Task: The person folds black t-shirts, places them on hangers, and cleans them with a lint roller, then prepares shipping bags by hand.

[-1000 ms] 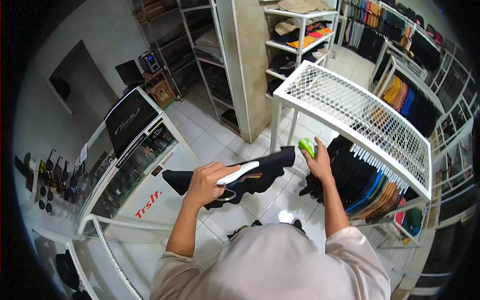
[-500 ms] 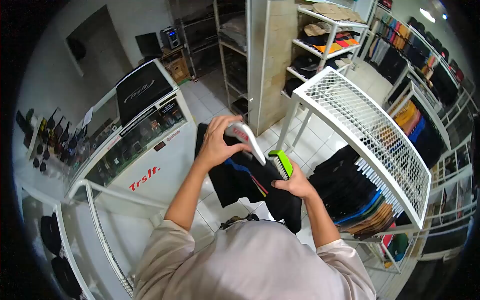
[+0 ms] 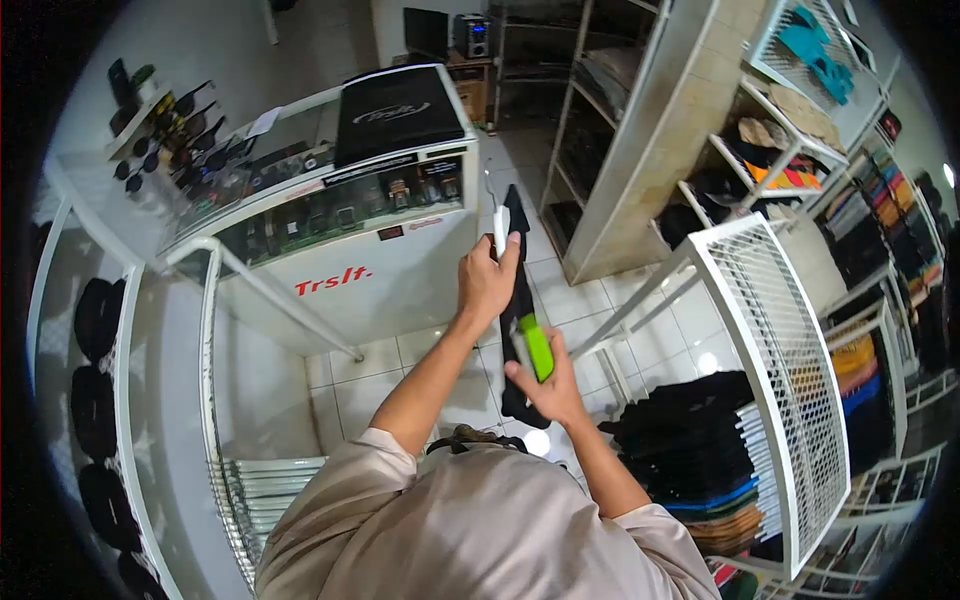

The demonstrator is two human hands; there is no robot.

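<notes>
My left hand (image 3: 487,278) is closed around a white clothes hanger (image 3: 501,226), which is turned nearly edge-on. From the hanger hangs a black garment (image 3: 521,290), now a narrow dark strip running down between my hands. My right hand (image 3: 552,390), lower and to the right, grips a bright green brush (image 3: 538,348). The brush overlaps the lower half of the garment, its bristle side towards the cloth and blurred.
Left of my hands stands a white glass display counter (image 3: 400,260) with a black mat (image 3: 400,110) on top. A white mesh-topped rack (image 3: 775,300) with hanging black clothes (image 3: 690,430) is close on my right. Beyond stands a tiled pillar (image 3: 650,150).
The garment and hanger have turned from facing me to nearly edge-on. My view has swung left, bringing the counter closer to the middle. Both hands keep their holds.
</notes>
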